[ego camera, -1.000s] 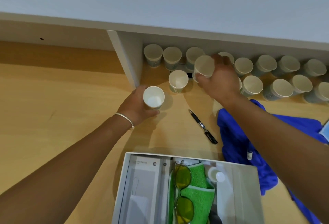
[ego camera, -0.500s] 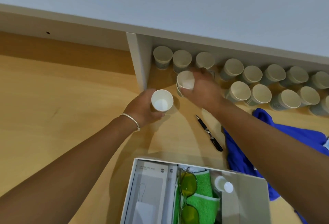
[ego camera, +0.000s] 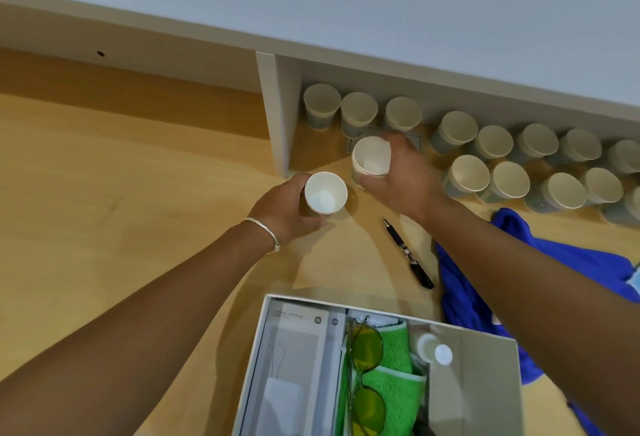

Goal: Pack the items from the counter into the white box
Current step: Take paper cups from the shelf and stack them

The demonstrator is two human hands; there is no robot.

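On the worktop: light wood worktop (ego camera: 104, 200) under a white shelf (ego camera: 346, 13), whose upright panel (ego camera: 280, 113) stands just left of the cups.
Change: a second ago the right hand (ego camera: 398, 176) was reaching among the rows of paper cups (ego camera: 519, 158); it has since drawn back toward the left hand (ego camera: 284, 210) with a cup (ego camera: 371, 160) in its grip, tilted, mouth toward me.
Left hand: still wrapped round an upright white cup (ego camera: 325, 193), bangle (ego camera: 263, 229) on the wrist.
Writing: small logo squares and a line of grey print on the flat white carton (ego camera: 298, 338) inside the box; too small to read.
White box: white box (ego camera: 266, 324) open at the near edge, holding the carton, yellow-lensed glasses (ego camera: 367, 380) on a green cloth (ego camera: 398, 383), and a small white-capped bottle (ego camera: 434, 352).
Loose items: black pen (ego camera: 408, 253) between hands and box; blue cloth (ego camera: 485, 297) to the right.
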